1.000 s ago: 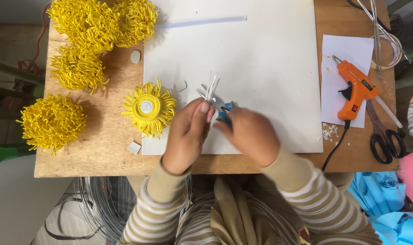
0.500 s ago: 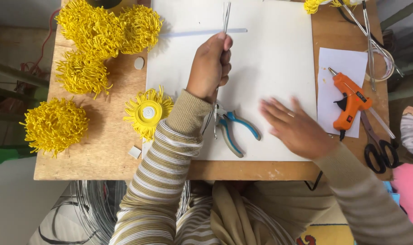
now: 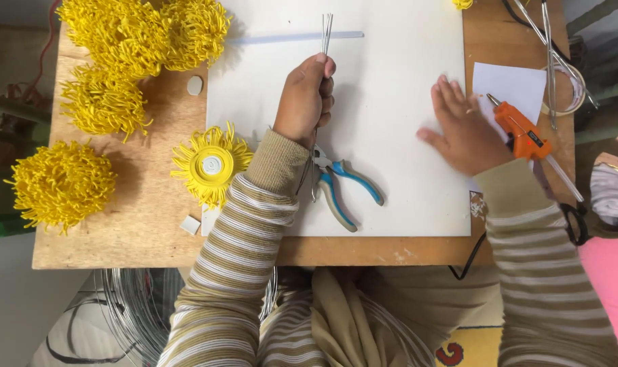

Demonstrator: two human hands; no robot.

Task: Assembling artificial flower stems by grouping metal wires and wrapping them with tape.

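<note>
My left hand (image 3: 303, 102) is clenched around a small bundle of thin metal wires (image 3: 326, 32), held upright over the white board (image 3: 397, 136) that covers the middle of the tabletop (image 3: 153, 224). The wire ends project past my fingertips toward the far edge; the lower ends trail below my wrist, beside the blue-handled pliers (image 3: 341, 190), which lie released on the board near its near edge.

My right hand (image 3: 464, 132) is open, palm down and fingers spread, holding nothing. It is positioned at the right edge of the board, just beside the orange glue gun (image 3: 519, 132), which rests on a sheet of white paper (image 3: 519, 85) toward the right edge of the tabletop.

A flat yellow foam flower (image 3: 210, 165) lies at the left edge of the board. Several fuller yellow flowers (image 3: 61, 182) are grouped along the left edge and the far left corner.

Step in hand, as judged: wire stems are cut and gathered, and the right hand is reaching for the glue gun. The next move calls for a firm grip on the gun handle, with the wire bundle held steady and its ends kept aligned.
</note>
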